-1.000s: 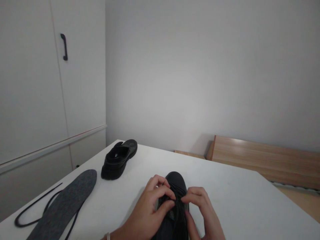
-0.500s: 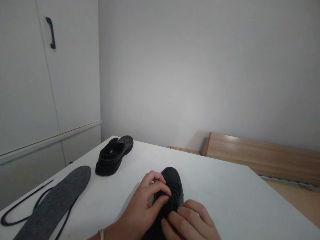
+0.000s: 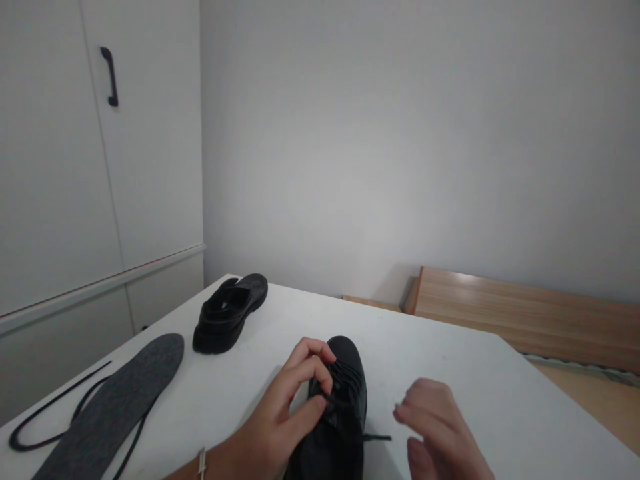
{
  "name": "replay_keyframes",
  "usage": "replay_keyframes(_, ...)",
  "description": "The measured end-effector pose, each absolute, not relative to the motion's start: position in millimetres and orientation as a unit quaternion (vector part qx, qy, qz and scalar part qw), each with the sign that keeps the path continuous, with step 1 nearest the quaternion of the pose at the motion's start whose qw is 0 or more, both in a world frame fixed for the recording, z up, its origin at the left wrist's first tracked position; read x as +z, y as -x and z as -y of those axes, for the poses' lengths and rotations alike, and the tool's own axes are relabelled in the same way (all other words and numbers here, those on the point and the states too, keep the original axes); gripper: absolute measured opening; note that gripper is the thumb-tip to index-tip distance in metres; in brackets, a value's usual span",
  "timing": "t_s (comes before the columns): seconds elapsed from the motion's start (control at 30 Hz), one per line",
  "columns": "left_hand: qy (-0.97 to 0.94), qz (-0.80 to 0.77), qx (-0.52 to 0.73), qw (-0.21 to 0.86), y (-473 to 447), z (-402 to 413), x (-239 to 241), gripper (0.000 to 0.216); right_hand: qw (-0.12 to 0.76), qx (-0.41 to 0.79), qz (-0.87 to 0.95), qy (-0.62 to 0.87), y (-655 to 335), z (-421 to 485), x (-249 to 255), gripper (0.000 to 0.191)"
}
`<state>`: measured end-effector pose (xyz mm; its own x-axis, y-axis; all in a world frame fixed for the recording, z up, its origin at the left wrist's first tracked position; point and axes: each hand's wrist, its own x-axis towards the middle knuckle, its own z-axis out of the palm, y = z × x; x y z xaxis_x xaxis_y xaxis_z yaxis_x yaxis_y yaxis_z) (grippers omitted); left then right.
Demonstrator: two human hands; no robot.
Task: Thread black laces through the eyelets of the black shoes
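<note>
A black lace-up shoe (image 3: 345, 357) lies on the white table in front of me, toe pointing away. My left hand (image 3: 300, 393) is at its left side, thumb and index finger closed on the black shoelace (image 3: 345, 403) over the shoe's tongue. One lace end sticks out to the right past the shoe's edge. My right hand (image 3: 440, 423) is off to the right, above the table, a little blurred; its thumb stands apart from the curled fingers, and nothing shows between them.
A second black shoe (image 3: 220, 330) stands at the table's far left. Nearer lies a grey insole (image 3: 120, 400) over a loose black lace (image 3: 35, 443). A white cabinet (image 3: 150, 167) borders the left, and a wooden board (image 3: 500, 300) is beyond the white table (image 3: 440, 360).
My right hand has let go at the shoe and moved right, its fingers now apart. The lace end has come out over the shoe's right side. My left hand stays by the laces.
</note>
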<state>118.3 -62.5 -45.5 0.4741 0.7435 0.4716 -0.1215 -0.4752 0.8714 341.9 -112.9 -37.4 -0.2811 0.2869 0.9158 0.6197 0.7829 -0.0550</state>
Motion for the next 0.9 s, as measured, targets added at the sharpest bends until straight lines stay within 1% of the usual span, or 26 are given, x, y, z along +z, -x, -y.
replay_keyframes(0.07, -0.696, -0.189, 0.479, 0.501, -116, 63, -42, 0.04, 0.538, -0.091, 0.76, 0.352, -340, 102, -38, 0.019)
replay_keyframes(0.17, -0.666, -0.175, 0.509, 0.517, -114, 60, -37, 0.062, 0.507, 0.01, 0.747, 0.43, -334, 91, -43, 0.012)
replay_keyframes(0.23, -0.641, -0.174, 0.535, 0.523, -113, 55, -36, 0.068, 0.474, 0.069, 0.752, 0.452, -331, 89, -45, 0.018)
replay_keyframes(0.27, -0.628, -0.178, 0.546, 0.526, -113, 52, -36, 0.068, 0.46, 0.093, 0.756, 0.456, -330, 88, -46, 0.021)
replay_keyframes(0.33, -0.616, -0.203, 0.545, 0.531, -112, 44, -37, 0.059, 0.44, 0.119, 0.766, 0.453, -329, 89, -47, 0.021)
replay_keyframes(0.43, -0.652, -0.283, 0.472, 0.521, -112, 34, -39, 0.034, 0.435, 0.122, 0.772, 0.447, -329, 90, -48, 0.017)
replay_keyframes(0.53, -0.711, -0.334, 0.401, 0.47, -114, 32, -40, 0.021, 0.423, 0.092, 0.794, 0.427, -329, 91, -48, 0.014)
replay_keyframes(0.6, -0.738, -0.341, 0.39, 0.433, -116, 34, -40, 0.018, 0.408, 0.01, 0.822, 0.398, -328, 91, -47, 0.012)
replay_keyframes(0.67, -0.761, -0.338, 0.388, 0.394, -117, 36, -40, 0.019, 0.389, -0.101, 0.841, 0.362, -326, 91, -45, 0.014)
replay_keyframes(0.73, -0.788, -0.327, 0.389, 0.347, -117, 38, -41, 0.018, 0.369, -0.175, 0.849, 0.335, -323, 90, -41, 0.016)
replay_keyframes(0.83, -0.808, -0.312, 0.399, 0.3, -117, 40, -41, 0.015, 0.362, -0.191, 0.851, 0.328, -319, 91, -39, 0.017)
replay_keyframes(0.9, -0.798, -0.316, 0.4, 0.322, -117, 44, -38, 0.015, 0.382, -0.178, 0.841, 0.338, -319, 92, -39, 0.017)
